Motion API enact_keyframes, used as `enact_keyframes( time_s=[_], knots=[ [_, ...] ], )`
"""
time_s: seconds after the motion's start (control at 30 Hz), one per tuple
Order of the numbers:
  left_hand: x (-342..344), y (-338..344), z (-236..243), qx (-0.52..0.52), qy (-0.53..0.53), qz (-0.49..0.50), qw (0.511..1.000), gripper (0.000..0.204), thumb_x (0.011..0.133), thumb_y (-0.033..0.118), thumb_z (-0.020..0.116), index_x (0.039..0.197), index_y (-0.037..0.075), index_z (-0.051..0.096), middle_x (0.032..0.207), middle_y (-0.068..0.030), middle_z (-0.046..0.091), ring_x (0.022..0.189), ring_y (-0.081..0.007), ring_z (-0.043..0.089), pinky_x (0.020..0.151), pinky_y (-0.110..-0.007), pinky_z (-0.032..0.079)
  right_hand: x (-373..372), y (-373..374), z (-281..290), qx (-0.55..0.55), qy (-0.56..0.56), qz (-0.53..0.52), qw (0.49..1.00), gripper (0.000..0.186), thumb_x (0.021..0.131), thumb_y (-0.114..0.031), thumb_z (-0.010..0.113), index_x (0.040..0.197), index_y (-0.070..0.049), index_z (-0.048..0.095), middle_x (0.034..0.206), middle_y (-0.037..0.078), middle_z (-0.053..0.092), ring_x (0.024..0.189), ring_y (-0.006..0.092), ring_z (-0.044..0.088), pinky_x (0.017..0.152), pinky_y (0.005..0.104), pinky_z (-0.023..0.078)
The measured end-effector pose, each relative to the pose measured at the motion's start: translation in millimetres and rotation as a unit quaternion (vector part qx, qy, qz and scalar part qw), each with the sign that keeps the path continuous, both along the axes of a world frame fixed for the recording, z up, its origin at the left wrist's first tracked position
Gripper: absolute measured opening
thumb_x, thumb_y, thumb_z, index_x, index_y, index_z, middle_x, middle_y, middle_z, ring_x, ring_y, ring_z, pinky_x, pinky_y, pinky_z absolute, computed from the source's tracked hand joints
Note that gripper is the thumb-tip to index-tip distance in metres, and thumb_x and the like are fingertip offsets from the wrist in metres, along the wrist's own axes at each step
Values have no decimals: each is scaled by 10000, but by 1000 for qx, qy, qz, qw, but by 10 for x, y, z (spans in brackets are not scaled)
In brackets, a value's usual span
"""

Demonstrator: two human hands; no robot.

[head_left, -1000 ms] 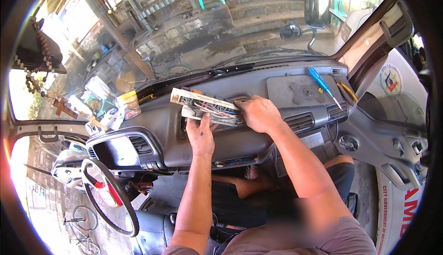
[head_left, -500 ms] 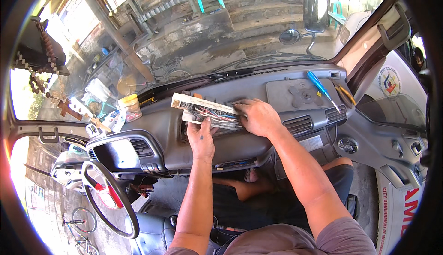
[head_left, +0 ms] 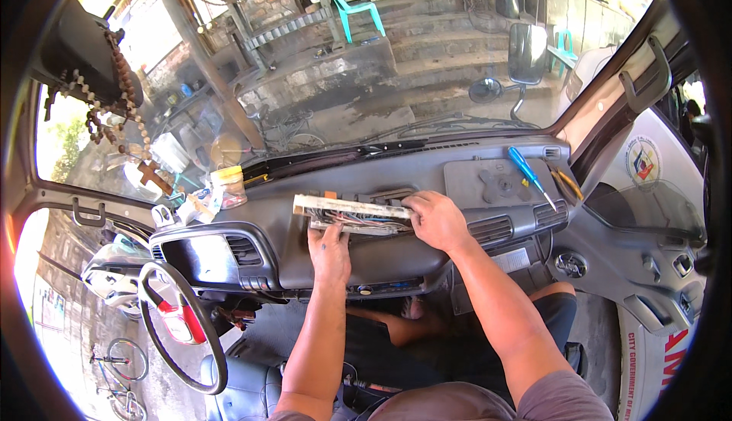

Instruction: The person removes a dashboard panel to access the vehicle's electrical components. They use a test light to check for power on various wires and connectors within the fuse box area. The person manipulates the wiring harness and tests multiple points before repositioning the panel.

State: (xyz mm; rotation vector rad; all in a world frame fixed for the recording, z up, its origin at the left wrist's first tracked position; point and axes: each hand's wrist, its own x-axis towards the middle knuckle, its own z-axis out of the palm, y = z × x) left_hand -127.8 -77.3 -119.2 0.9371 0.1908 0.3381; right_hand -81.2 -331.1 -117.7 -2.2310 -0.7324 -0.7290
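A long, narrow whitish housing [head_left: 351,206] with many thin wires [head_left: 347,218] along its open side is held above an opening in the middle of the dashboard [head_left: 396,268]. My left hand [head_left: 331,253] supports it from below, near its left end, thumb against the near edge. My right hand [head_left: 438,221] grips the right end, fingers curled over it. Where the wires lead behind the housing is hidden. A small orange piece [head_left: 330,194] shows just behind its top edge.
On the dashboard's right lie a blue-handled screwdriver [head_left: 528,171] and orange-handled pliers [head_left: 567,184]. A yellow-lidded tub [head_left: 229,184] stands at left by the windshield. The steering wheel [head_left: 221,360] is at lower left. Rosary beads [head_left: 122,78] hang upper left.
The housing, tilted down to the right before, is now closer to level and lower over the dashboard. Both hands keep their grip. The whole view has shifted slightly.
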Motion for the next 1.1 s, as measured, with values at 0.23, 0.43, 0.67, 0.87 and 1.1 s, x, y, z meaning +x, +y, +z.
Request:
enact_keyframes(
  time_s=[0.23, 0.43, 0.67, 0.87, 1.1],
  knots=[
    [-565, 500, 190, 148, 71, -13, 986, 827, 1062, 0, 665, 1789, -51, 274, 1560, -284, 629, 1418, -351, 657, 1271, -508, 506, 2, 11, -9, 13, -2, -2, 1000, 206, 920, -32, 721, 1104, -54, 811, 1083, 139, 813, 1044, 387, 776, 938, 507, 641],
    [-1503, 1165, 319, 326, 89, -25, 941, 667, 1031, 10, 726, 1648, -112, 506, 1542, -300, 682, 1390, -339, 712, 1211, -424, 558, -23, 0, 1, 23, 26, -16, 999, 229, 916, -26, 725, 1123, -69, 813, 1098, 143, 813, 1048, 400, 774, 942, 510, 641],
    [-3011, 1836, 198, 311, 170, 98, 930, 615, 982, 26, 730, 1566, -113, 592, 1411, -241, 766, 1278, -287, 763, 1159, -403, 588, -27, -8, 2, 28, 15, -9, 999, 243, 911, -19, 732, 1128, -78, 825, 1105, 158, 816, 1047, 407, 781, 951, 512, 643],
    [-3890, 2221, -288, 449, 318, 163, 819, 441, 1006, 43, 732, 1420, -108, 719, 1309, -236, 814, 1201, -278, 793, 1093, -392, 621, -49, 15, 16, 19, 23, -6, 1000, 275, 910, 7, 709, 1149, -65, 823, 1120, 168, 816, 1040, 426, 777, 929, 512, 639],
    [-4495, 2562, -749, 602, 451, 174, 635, 403, 931, 121, 772, 1279, -80, 808, 1219, -297, 832, 1141, -437, 815, 1059, -471, 627, -28, 18, 37, -21, 6, 9, 1000, 307, 894, 49, 671, 1151, -41, 812, 1068, 183, 794, 988, 430, 760, 898, 524, 608]
  ],
)
